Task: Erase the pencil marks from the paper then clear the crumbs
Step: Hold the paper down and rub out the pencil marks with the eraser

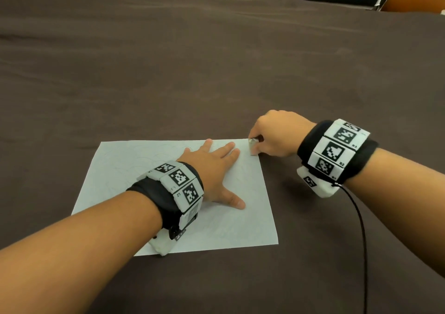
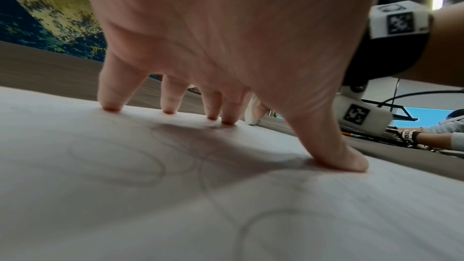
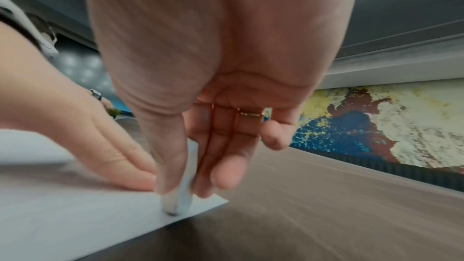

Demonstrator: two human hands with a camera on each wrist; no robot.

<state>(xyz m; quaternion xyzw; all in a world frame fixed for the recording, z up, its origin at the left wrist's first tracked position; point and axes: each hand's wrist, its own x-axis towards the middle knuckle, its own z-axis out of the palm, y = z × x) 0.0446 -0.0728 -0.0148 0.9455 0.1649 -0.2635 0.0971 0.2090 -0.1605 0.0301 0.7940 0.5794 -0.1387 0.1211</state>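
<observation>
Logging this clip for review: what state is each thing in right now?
paper: flat on the brown tabletop, faint pencil loops still on it.
eraser: upright, tip on the paper's far right corner.
left hand: spread, fingertips pressing the paper.
right hand: pinching the eraser.

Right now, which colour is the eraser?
White, with a dark smudged tip; the eraser shows best in the right wrist view.
</observation>
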